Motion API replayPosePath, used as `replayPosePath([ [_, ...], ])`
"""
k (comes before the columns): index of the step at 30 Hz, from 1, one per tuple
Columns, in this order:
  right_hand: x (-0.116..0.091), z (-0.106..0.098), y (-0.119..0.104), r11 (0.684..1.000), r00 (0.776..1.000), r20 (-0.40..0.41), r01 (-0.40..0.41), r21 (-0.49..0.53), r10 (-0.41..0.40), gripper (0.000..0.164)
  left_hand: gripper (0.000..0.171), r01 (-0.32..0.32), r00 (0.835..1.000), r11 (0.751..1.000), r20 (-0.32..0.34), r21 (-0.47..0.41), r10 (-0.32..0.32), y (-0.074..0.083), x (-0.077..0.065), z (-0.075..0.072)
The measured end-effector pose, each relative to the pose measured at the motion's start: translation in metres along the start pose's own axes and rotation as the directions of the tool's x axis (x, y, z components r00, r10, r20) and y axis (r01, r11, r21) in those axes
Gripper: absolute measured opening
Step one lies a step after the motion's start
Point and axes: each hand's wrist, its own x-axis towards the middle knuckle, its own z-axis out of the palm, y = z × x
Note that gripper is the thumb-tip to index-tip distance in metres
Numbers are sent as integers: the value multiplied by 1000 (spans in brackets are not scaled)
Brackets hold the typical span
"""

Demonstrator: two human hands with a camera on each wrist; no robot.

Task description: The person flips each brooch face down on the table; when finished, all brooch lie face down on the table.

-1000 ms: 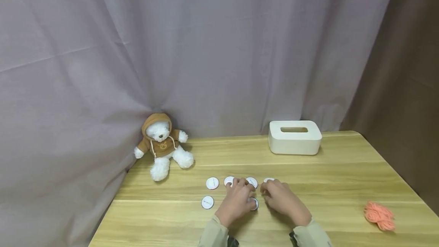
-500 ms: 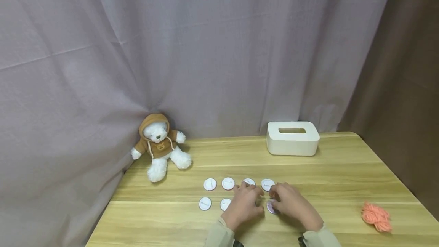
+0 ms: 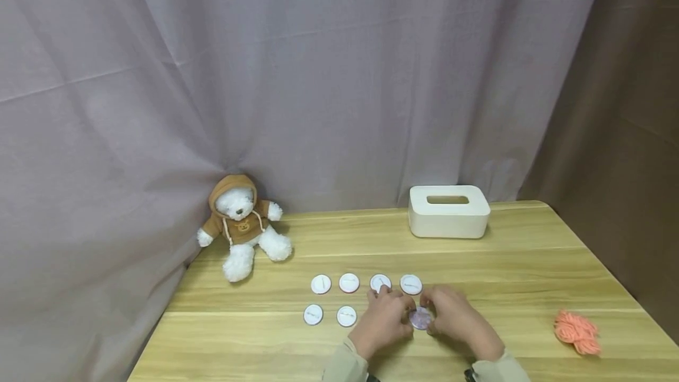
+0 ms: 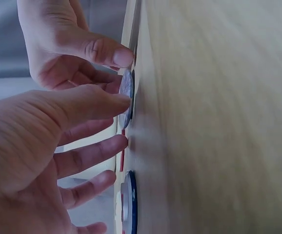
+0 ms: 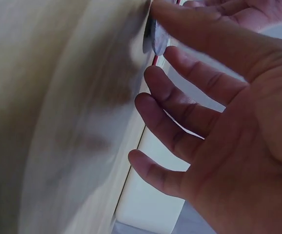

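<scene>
In the head view a purple-faced pin badge [image 3: 421,318] is between the two hands, just above or on the table; the gap is hard to judge. My left hand [image 3: 384,320] pinches its left side, the thumb across the badge [image 4: 126,97] in the left wrist view and the other fingers spread. On the opposite side, my right hand [image 3: 456,320] has thumb and index finger at the rim. Several white-backed badges lie pin side up: a back row ending at a badge [image 3: 411,284], and a front row including a badge [image 3: 347,316]. The left hand hides part of the front row.
A white tissue box [image 3: 449,212] stands at the table's back edge. The plush bear [image 3: 241,226] in a brown hoodie sits at the back left. A coral yarn bundle [image 3: 577,332] lies at the right on the wooden table [image 3: 509,264]. Grey curtain hangs behind.
Both hands have moved slightly right along the front row. A purple badge face has come into view at the right hand, and the left hand has joined it there.
</scene>
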Motion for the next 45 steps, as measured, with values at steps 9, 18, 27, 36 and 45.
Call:
replayPosePath([
  [9, -3, 4, 1, 998, 998, -22, 57, 9, -57, 43, 27, 5, 1000, 999, -7, 32, -5, 3, 1, 3],
  [18, -4, 5, 0, 994, 994, -15, 108, -1, -108, 36, 25, 20, 1000, 999, 6, 37, -20, 5, 0, 3],
  [27, -3, 7, 4, 983, 982, -20, 186, 2, -186, 30, 25, 27, 999, 995, 43, 99, -31, 9, 1, 5],
  [36, -1, -2, 6, 976, 977, 21, 213, 46, -214, 17, 27, 17, 999, 995, 47, 96, -22, 7, 6, 2],
  [45, -4, -9, 7, 980, 980, 69, 179, 83, -185, 16, 17, -11, 1000, 999, 6, 50, 11, 7, 5, -1],
])
